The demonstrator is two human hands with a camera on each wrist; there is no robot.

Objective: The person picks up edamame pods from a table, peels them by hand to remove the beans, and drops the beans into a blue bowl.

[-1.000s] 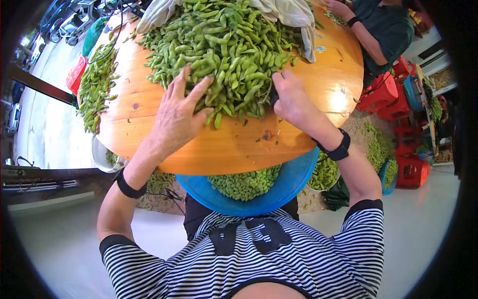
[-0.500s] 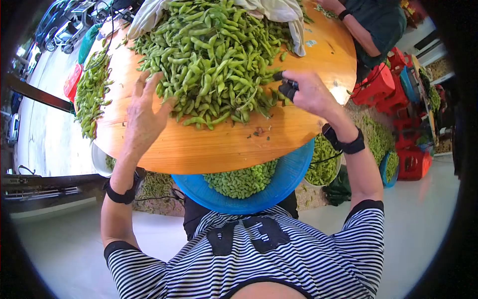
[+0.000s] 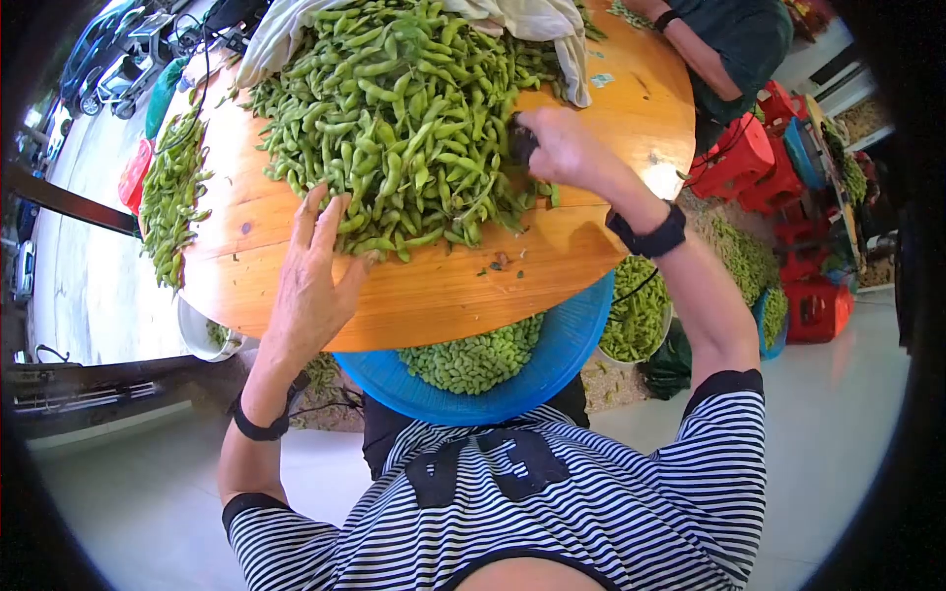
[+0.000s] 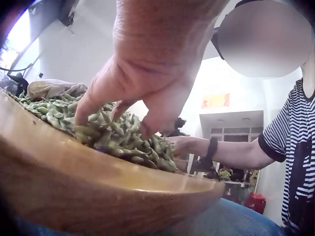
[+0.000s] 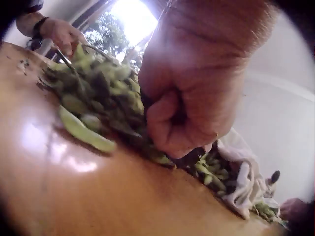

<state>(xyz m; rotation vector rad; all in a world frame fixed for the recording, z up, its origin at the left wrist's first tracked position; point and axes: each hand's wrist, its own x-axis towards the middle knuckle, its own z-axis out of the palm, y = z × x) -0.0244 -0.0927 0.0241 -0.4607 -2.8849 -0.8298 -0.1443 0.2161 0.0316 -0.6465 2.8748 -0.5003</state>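
Everywhere pods (image 3: 394, 148), shelled beans (image 3: 473, 366), head view only

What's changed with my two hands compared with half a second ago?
Your left hand has moved right and back toward you, fingertips now at the near-left edge of the soybean pod pile. Your right hand has moved left and away from you, in to the pile's right side, holding the dark object as before. The blue basin of shelled beans and the white cloth stayed put.

Red stools (image 3: 820, 313) stand to the right, parked vehicles (image 3: 131, 67) outside to the left
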